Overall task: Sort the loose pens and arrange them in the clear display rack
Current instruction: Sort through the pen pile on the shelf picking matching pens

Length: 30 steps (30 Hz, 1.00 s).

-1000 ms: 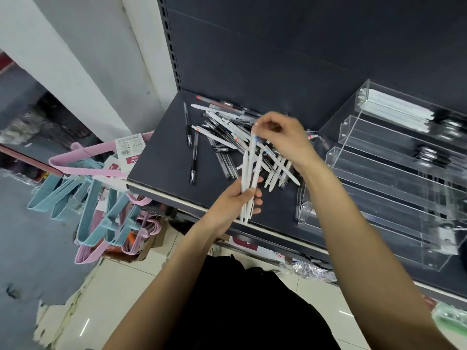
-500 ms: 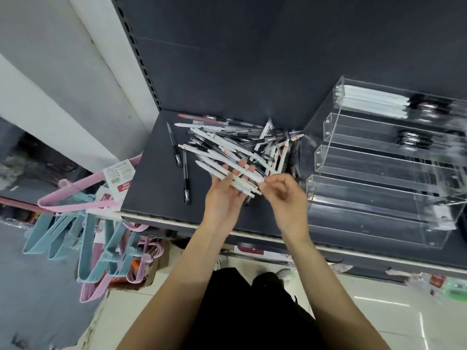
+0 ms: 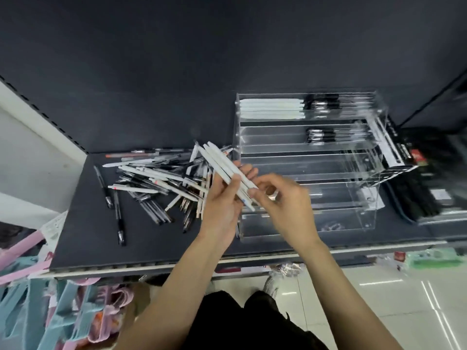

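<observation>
Since earlier frame: your left hand [image 3: 222, 205] swung white pens [image 3: 227, 170] toward rack [image 3: 353, 198], grip clamped; right hand [image 3: 283, 198] pinches bundle end. Loading next, likely.

Lower left: pink and pale-blue plastic hangers [image 3: 63, 311] hanging below the shelf.
Right edge: black packaged goods [image 3: 424, 188].
Bottom right: glossy cream floor tiles [image 3: 394, 304].
</observation>
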Available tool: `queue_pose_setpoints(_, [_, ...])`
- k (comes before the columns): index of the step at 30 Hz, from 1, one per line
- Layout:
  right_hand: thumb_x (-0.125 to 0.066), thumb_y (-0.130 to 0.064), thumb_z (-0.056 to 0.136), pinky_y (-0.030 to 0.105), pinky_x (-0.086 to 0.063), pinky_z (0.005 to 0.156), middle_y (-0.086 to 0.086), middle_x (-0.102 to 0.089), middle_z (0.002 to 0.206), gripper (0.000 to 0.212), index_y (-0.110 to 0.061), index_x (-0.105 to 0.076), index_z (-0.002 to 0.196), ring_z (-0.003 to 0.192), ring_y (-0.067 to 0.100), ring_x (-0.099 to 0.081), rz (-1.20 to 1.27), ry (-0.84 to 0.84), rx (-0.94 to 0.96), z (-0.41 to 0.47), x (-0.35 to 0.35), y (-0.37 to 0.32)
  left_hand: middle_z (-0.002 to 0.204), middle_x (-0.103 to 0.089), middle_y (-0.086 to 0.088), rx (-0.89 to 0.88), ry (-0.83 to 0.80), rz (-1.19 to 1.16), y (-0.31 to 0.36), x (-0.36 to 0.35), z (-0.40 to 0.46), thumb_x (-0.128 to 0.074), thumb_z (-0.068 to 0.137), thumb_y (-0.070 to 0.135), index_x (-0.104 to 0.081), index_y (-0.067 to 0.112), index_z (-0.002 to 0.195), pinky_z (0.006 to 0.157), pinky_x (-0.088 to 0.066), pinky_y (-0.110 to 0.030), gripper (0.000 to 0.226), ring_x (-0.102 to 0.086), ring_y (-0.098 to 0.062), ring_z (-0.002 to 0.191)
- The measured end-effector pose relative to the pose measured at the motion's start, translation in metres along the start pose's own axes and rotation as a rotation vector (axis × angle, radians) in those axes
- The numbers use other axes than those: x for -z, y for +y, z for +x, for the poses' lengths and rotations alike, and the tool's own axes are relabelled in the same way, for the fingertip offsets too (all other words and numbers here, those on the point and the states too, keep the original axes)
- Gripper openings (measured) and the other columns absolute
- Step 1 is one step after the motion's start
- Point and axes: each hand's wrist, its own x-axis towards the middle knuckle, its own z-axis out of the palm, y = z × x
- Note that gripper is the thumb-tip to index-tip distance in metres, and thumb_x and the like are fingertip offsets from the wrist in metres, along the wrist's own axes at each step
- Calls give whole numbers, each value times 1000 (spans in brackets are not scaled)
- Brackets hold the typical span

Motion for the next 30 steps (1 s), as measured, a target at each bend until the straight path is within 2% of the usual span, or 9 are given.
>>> queue_pose_setpoints(3, [-72, -19, 83, 10, -43, 61, -8, -68, 77, 9, -21, -72, 92, 65, 5, -58, 18, 45, 22, 24, 45, 17, 108, -69, -1, -16, 26, -11, -11, -22, 5, -40, 100, 6, -59, 15, 114, 82, -57, -29, 25, -66, -17, 104])
queue_pose_setpoints(8, [-70, -23, 84, 25, -48, 66, -6, -64, 83, 14, -17, -73, 96, 67, 11, -60, -176, 119, 161, 101, 117, 46, 92, -57, -2, -49, 183, -78, -18, -35, 20, -42, 99, 10, -61, 12, 115, 78, -58, -29, 25, -62, -13, 90])
queue_pose_setpoints(11, [-68, -26, 85, 27, -44, 67, -8, -60, 82, 14, -21, -73, 98, 73, 17, -60, -320, 29, 227, 149, 128, 53, 103, -56, -7, -47, 293, -115, -19, -37, 25, -43, 100, 12, -64, 12, 109, 71, -58, -27, 23, -58, -16, 94])
queue_pose_setpoints(16, [-62, -30, 90, 34, -46, 76, -3, -68, 101, 15, -28, -71, 102, 94, 26, -62, -551, -212, 299, 194, 114, 53, 123, -59, -6, -84, 411, -110, -21, -41, 28, -42, 101, 13, -64, 6, 108, 70, -58, -25, 24, -59, -17, 106])
queue_pose_setpoints(20, [-60, -32, 91, 37, -46, 80, 0, -68, 107, 17, -31, -71, 104, 101, 29, -60, -648, -331, 299, 209, 98, 54, 121, -61, -1, -99, 461, -102, -18, -42, 30, -43, 101, 14, -63, 6, 112, 74, -59, -27, 25, -57, -24, 118])
queue_pose_setpoints(23, [-62, -31, 88, 35, -45, 74, 3, -69, 101, 13, -28, -71, 97, 96, 31, -61, -685, -336, 282, 212, 91, 56, 120, -62, -1, -94, 461, -117, -16, -40, 34, -42, 101, 17, -63, 4, 114, 72, -59, -27, 27, -55, -24, 121])
queue_pose_setpoints(25, [-62, -28, 88, 32, -40, 68, 5, -68, 96, 10, -24, -70, 92, 92, 32, -61, -720, -321, 269, 213, 89, 57, 114, -64, -1, -90, 434, -96, -15, -38, 37, -42, 101, 19, -65, 7, 107, 73, -58, -26, 27, -58, -23, 115])
queue_pose_setpoints(28, [-62, -30, 88, 31, -37, 69, 4, -68, 96, 11, -21, -68, 92, 93, 31, -61, -718, -346, 237, 213, 85, 56, 89, -69, 7, -80, 398, -16, -11, -38, 40, -43, 100, 22, -68, 14, 103, 81, -53, -29, 26, -63, -14, 84])
queue_pose_setpoints(30, [-62, -31, 88, 31, -39, 70, 3, -68, 96, 11, -22, -68, 92, 93, 30, -61, -704, -364, 220, 212, 86, 55, 89, -69, 10, -59, 392, 47, -10, -39, 43, -44, 100, 25, -70, 20, 103, 87, -48, -31, 26, -58, -12, 85])
